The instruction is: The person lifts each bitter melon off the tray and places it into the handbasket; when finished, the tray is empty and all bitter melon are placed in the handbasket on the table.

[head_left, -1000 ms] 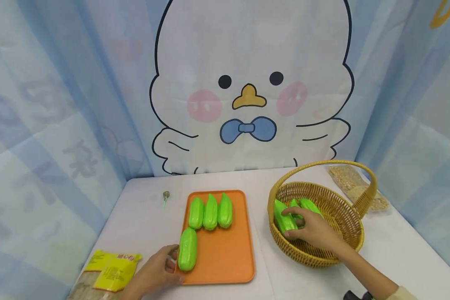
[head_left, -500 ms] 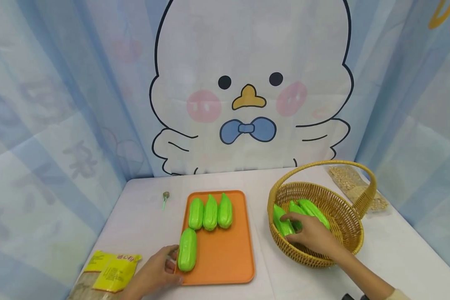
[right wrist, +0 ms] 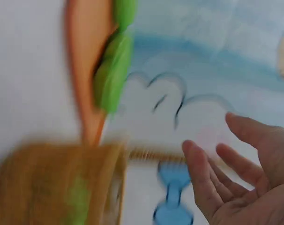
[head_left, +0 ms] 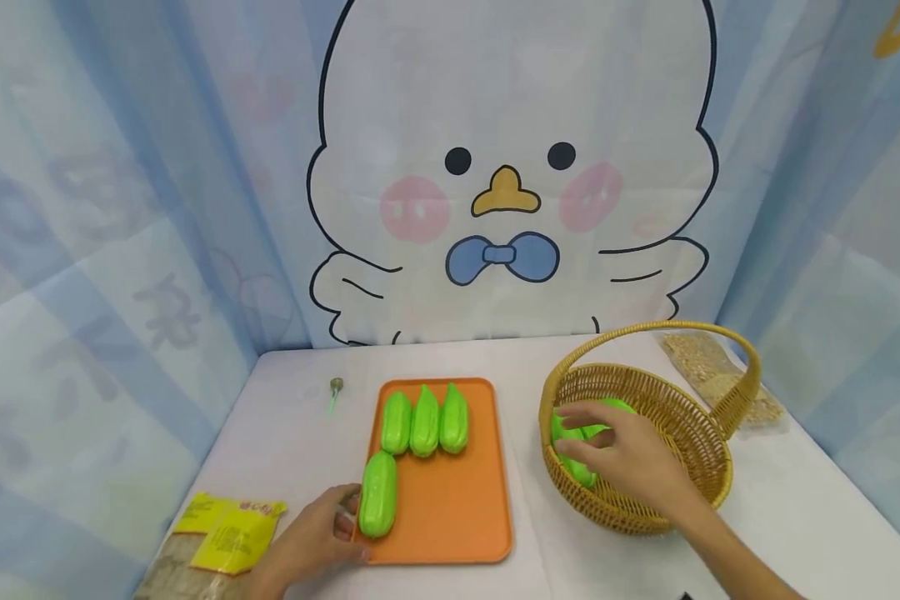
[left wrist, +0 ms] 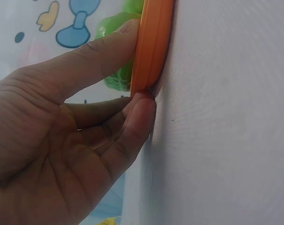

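Observation:
On an orange tray [head_left: 457, 517] lie several long, glossy green toy vegetables. Three stand in a row at the tray's back, and one toy vegetable [head_left: 378, 494] lies below them at the left edge. My left hand [head_left: 315, 533] grips the tray's lower left corner; in the left wrist view the thumb [left wrist: 125, 28] lies on the rim and the fingers are against its outer side. Over the wicker basket [head_left: 690, 433] hovers my right hand [head_left: 630, 450], fingers spread and holding nothing. Beneath it, partly covered, more green toy vegetables [head_left: 581, 473] lie in the basket.
A tall handle [head_left: 675, 325] arches over the basket. Behind it lies a clear bag of grain [head_left: 701, 362]. A yellow-labelled packet [head_left: 232, 537] sits beside my left wrist, and a small green-stemmed item [head_left: 335, 387] lies left of the tray. A printed curtain surrounds the white table.
My right hand has let go of a green toy vegetable in the basket and risen slightly, its fingers spreading. The left hand stays at the tray. The head view has shifted a little.

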Tool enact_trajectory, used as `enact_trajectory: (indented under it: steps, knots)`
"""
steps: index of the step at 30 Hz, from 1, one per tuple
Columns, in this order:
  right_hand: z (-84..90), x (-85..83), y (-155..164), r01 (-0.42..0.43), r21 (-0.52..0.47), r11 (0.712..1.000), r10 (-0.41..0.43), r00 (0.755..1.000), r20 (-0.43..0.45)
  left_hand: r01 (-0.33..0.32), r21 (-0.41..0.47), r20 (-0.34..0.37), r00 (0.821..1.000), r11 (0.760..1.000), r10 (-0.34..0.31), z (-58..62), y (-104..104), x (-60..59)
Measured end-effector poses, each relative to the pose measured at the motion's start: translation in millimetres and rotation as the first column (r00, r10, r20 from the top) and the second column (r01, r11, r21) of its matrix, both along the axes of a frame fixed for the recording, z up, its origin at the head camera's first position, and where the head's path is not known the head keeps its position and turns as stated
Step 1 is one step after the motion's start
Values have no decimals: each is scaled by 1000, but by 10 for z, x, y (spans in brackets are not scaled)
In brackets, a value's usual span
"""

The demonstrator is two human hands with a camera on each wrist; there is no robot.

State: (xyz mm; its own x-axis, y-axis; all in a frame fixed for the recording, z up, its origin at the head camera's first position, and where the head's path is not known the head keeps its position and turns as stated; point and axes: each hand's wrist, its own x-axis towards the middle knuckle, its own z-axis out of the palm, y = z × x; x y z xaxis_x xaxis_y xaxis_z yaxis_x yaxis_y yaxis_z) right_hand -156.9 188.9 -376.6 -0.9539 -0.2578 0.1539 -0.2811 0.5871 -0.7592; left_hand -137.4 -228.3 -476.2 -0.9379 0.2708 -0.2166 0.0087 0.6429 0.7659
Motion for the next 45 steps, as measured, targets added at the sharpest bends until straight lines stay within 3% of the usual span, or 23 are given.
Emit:
enact_trajectory:
  steps: [4,7,10,15,20,24,30,35,39,42,45]
  knots:
    - [-130,76,-680,-140,-222,965,162,983,85,-10,5,6,1000,1000,10,-4,-3,-32]
    - [-393,53,-1180,-215,-276,937,263,952,153,-19,2,28,999,1000,19,-19,6,-42]
    - [-635,28,-1562,-224,-252,941,275,943,187,-15,4,34,999,1000,15,-33,11,-37]
    - [-897,9,-1947,-245,-155,957,262,960,102,19,25,-1,1000,1000,-19,-34,-3,-13]
    - [-1007,28,-2145,-211,-53,976,211,978,-4,34,30,-31,999,999,-33,-25,-33,24]
    - [-1026,28,-2196,-172,-52,984,172,985,-14,20,18,-3,1000,1000,-20,-31,-33,25]
    - [-963,27,-2094,-207,-158,965,219,973,67,9,3,12,1000,1000,-9,-30,-23,16]
    - [-669,87,-1768,-224,-283,933,282,941,187,-38,-20,32,999,999,39,-4,-2,6]
    - [-346,223,-1270,-247,-358,901,332,921,201,-77,-39,55,995,996,79,11,29,0]
    - [-122,338,-737,-304,-393,868,391,906,163,-76,-39,60,995,996,78,17,52,-3]
    - [52,393,-150,-347,-338,875,402,909,108,-75,-40,69,995,996,78,13,79,-14]
